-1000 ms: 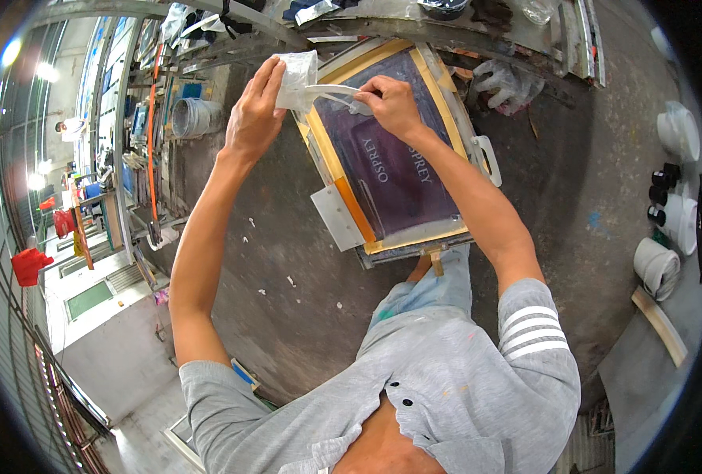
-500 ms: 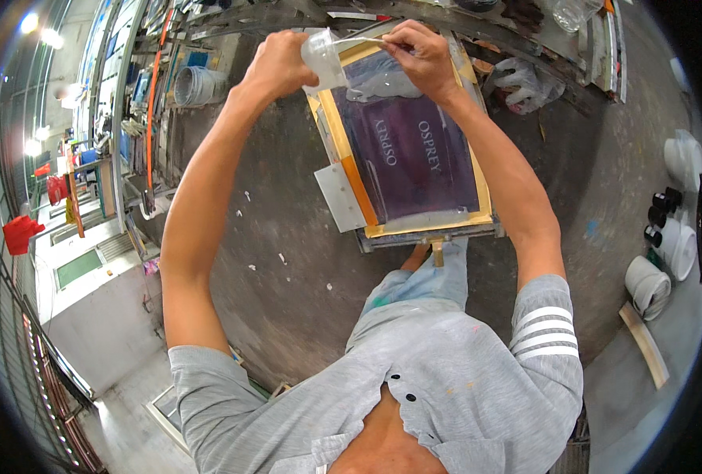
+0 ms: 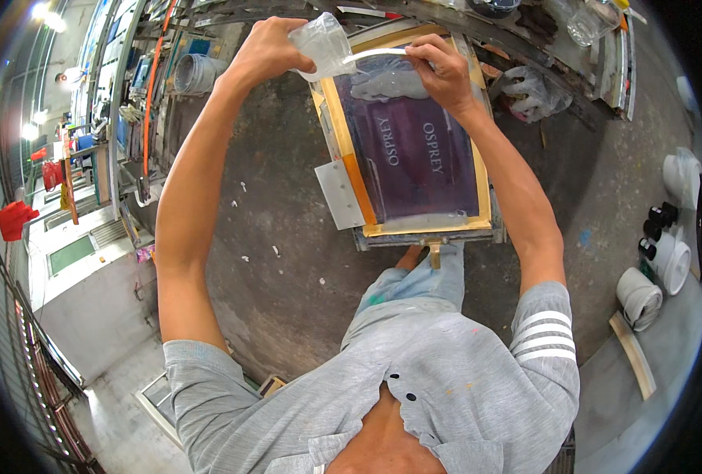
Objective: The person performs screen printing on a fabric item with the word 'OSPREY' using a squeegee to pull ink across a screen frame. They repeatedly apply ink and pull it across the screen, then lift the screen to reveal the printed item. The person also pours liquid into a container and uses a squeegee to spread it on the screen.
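Note:
My left hand (image 3: 273, 49) is wrapped round a clear plastic cup (image 3: 323, 49), which it holds tilted above the far left corner of a screen-printing frame. Pinched in my right hand (image 3: 441, 73) is a white stick (image 3: 376, 54), its far end at the cup's mouth. Below both hands lies the screen printing frame (image 3: 483, 178), edged with yellow tape, with dark purple mesh and pale lettering. A pool of whitish ink (image 3: 390, 84) spreads on the mesh near its far end. A white plate (image 3: 338, 195) with an orange strip (image 3: 359, 189) rests against the frame's left side.
The frame sits on a stand with a brass-coloured clamp (image 3: 435, 254) at its near edge. White buckets (image 3: 640, 299) and black-capped containers stand far right. A plastic bag (image 3: 534, 95) lies right of the frame, and a grey bucket (image 3: 196, 75) stands left by cluttered shelving.
My left hand has raised the cup slightly and moved it left. The right hand has come lower and a little right, and more of the white stick shows outside the cup.

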Demonstrator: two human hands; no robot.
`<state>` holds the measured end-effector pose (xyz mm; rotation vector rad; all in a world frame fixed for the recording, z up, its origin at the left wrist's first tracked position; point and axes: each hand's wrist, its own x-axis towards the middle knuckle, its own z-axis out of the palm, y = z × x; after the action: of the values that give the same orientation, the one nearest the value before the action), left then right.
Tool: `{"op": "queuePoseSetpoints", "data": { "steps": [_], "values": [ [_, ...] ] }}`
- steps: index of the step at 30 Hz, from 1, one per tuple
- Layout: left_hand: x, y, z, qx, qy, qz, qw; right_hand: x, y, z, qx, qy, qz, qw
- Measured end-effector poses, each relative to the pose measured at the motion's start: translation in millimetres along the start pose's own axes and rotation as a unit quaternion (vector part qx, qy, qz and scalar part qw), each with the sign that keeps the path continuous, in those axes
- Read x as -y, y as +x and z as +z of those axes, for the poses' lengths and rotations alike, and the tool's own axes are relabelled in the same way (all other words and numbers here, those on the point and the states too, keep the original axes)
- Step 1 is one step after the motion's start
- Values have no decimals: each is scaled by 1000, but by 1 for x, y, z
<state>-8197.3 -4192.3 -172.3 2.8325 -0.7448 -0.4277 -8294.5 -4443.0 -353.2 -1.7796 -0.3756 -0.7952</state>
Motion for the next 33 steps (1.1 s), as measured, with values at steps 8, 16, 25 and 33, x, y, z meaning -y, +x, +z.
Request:
{"op": "queuePoseSetpoints", "data": {
  "steps": [8, 16, 25, 33],
  "values": [
    [20, -24, 15, -18, -89, 90, 992, 3, 4, 32, -80, -78, -38, 993],
    [21, -33, 24, -145, -8, 154, 977, 17, -30, 55, -37, -45, 157, 986],
    [23, -33, 53, -211, 106, 209, 949, 25, -37, 51, 92, 270, 504, 815],
    [22, -24, 87, -196, 59, -36, 978, 2, -75, 21, 9, -2, 377, 926]
  ]
}}
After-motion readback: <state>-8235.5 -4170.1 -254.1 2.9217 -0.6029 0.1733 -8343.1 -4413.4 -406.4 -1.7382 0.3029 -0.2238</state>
